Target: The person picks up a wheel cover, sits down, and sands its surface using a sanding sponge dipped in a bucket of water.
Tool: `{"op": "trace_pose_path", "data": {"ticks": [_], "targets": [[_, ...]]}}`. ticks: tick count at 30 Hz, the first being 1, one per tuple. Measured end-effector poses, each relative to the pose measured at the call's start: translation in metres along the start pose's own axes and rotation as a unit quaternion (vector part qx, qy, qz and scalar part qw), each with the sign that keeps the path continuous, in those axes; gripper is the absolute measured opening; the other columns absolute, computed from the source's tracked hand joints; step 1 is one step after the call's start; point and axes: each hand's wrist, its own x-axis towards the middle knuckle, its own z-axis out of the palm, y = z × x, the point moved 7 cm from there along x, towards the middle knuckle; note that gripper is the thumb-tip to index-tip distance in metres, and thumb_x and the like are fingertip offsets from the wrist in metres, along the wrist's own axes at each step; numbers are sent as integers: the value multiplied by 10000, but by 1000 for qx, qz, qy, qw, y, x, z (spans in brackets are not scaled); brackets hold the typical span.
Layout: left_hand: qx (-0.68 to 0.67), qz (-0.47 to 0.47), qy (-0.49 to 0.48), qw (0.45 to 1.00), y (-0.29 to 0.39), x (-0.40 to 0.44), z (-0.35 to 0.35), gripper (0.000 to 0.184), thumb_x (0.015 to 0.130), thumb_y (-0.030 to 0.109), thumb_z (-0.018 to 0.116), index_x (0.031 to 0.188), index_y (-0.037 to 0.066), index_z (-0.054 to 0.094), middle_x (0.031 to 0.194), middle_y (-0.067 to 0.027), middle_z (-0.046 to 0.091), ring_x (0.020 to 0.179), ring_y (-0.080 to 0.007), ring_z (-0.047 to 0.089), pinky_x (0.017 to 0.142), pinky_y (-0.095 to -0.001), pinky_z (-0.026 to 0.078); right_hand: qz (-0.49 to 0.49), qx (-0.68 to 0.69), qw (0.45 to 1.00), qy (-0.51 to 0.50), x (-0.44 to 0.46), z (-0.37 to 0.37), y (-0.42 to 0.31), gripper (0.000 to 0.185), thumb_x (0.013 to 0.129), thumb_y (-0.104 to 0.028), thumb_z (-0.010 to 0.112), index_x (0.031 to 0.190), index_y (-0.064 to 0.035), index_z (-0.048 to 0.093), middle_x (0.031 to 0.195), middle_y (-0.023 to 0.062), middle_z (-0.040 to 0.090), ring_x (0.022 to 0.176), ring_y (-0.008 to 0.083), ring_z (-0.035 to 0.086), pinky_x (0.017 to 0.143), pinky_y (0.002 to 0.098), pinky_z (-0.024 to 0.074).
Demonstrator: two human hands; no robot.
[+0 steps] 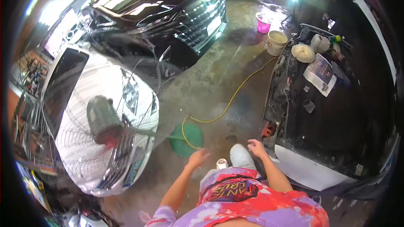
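My left hand (199,158) hangs low in front of my body, near the yellow hose (236,93) and the green round fan base (186,140). Its fingers are blurred, and I cannot make out whether they hold anything. On the other side, my right hand (255,147) is raised beside my knee with its fingers apart and nothing in them. It is close to the white front edge (309,170) of the dark car part on the right. A large standing fan (103,120) is to my left.
A black car (155,21) and a white car (80,88) stand at the left. A pink bucket (263,26) and a pale bucket (275,44) stand ahead. On the dark surface (336,117) lie a round pad (303,53) and a printed bag (320,75).
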Motion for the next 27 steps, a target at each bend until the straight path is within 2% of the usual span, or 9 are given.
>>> {"op": "trace_pose_path", "data": {"ticks": [4, 5, 7, 9, 14, 17, 23, 25, 27], "targets": [[-63, 71, -72, 993, 139, 125, -16, 479, 941, 410, 668, 1320, 118, 643, 1157, -143, 743, 1072, -336, 709, 924, -446, 557, 64, 1, 998, 2, 70, -21, 79, 370, 891, -92, 704, 1242, 16, 656, 897, 95, 734, 754, 153, 684, 688, 330, 554], [-48, 122, -122, 984, 166, 155, -5, 479, 940, 411, 674, 1324, 126, 644, 1161, -150, 742, 1071, -334, 710, 929, -442, 557, 8, -72, 997, 29, 91, -31, 85, 385, 883, -101, 719, 1245, 14, 659, 866, 89, 727, 732, 147, 674, 656, 321, 542], [-18, 174, -252, 952, 211, 219, 13, 489, 980, 387, 647, 1391, 126, 605, 1253, -156, 714, 1120, -302, 694, 954, -424, 550, 124, 61, 990, 13, 118, -51, 51, 408, 854, -89, 729, 1244, 14, 663, 808, 91, 723, 681, 155, 665, 616, 319, 531], [-21, 203, -261, 944, 258, 274, 2, 472, 994, 364, 643, 1404, 133, 604, 1222, -144, 728, 1079, -269, 702, 939, -401, 550, 89, 39, 994, 42, 173, -69, 68, 453, 824, -38, 740, 1262, 28, 643, 790, 88, 721, 656, 155, 657, 602, 323, 528], [-264, 59, -136, 953, 275, 409, -54, 417, 991, 301, 647, 1362, 110, 641, 1134, -116, 751, 986, -187, 710, 897, -352, 554, 96, 29, 989, 105, 290, -157, 61, 469, 852, -74, 731, 1297, 21, 618, 791, 97, 722, 662, 148, 671, 615, 326, 533], [-127, -7, -101, 987, 273, 457, -99, 401, 988, 287, 642, 1338, 93, 650, 1128, -122, 753, 971, -194, 716, 895, -353, 556, 133, 48, 982, 128, 349, -231, 5, 475, 834, -180, 766, 1273, -39, 652, 834, 139, 747, 699, 206, 728, 682, 373, 576], [-266, -59, 66, 960, 271, 526, -175, 388, 992, 246, 638, 1307, 19, 648, 1075, -142, 750, 963, -204, 714, 871, -341, 561, 154, 10, 981, 118, 486, -335, -49, 466, 852, -190, 768, 1288, -68, 653, 917, 133, 757, 846, 232, 741, 809, 382, 573], [-293, -83, 223, 926, 284, 516, -203, 304, 995, 167, 628, 1238, -12, 665, 999, -122, 751, 909, -191, 716, 823, -318, 565, 137, -11, 989, 54, 548, -364, -78, 505, 877, -132, 744, 1340, 0, 592, 862, 104, 721, 728, 167, 684, 685, 347, 558], [-303, -161, 225, 912, 310, 513, -220, 210, 967, 106, 634, 1139, 4, 696, 956, -117, 749, 890, -174, 716, 820, -313, 560, 43, -20, 995, 84, 628, -398, -80, 494, 880, -133, 733, 1337, -2, 601, 878, 98, 725, 740, 163, 684, 705, 335, 557]]}}
